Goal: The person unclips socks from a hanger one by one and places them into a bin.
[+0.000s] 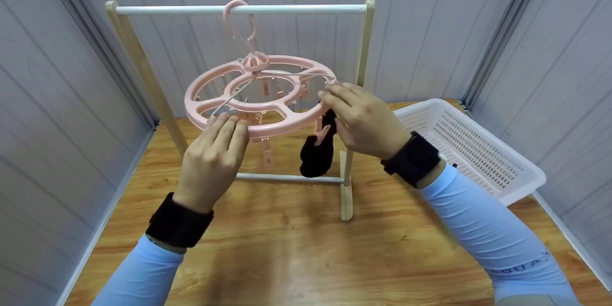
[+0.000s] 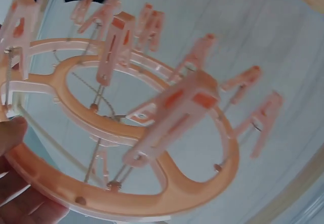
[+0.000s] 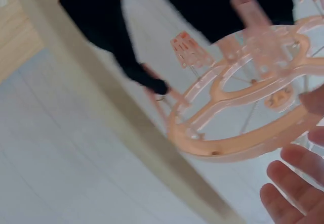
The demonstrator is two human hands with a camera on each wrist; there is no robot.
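A pink round clip hanger (image 1: pixel 287 126) hangs by its hook from the white rod (image 1: pixel 191 9) of a wooden rack. My left hand (image 1: pixel 224 131) grips its front left rim, which the left wrist view shows between thumb and fingers (image 2: pixel 20 204), under several pink clips (image 2: pixel 172 113). My right hand (image 1: pixel 337 100) touches the right rim with loosely extended fingers. In the right wrist view those fingers (image 3: pixel 293 183) lie just below the hanger (image 3: pixel 228 148). A black sock (image 1: pixel 315 155) hangs from a clip beneath the right hand and shows dark in the right wrist view (image 3: pixel 101 11).
A white perforated basket (image 1: pixel 468 143) sits on the wooden table (image 1: pixel 287 258) at the right, behind my right forearm. The rack's right post (image 1: pixel 356 119) and foot stand mid-table. Grey panel walls close in on the left, back and right.
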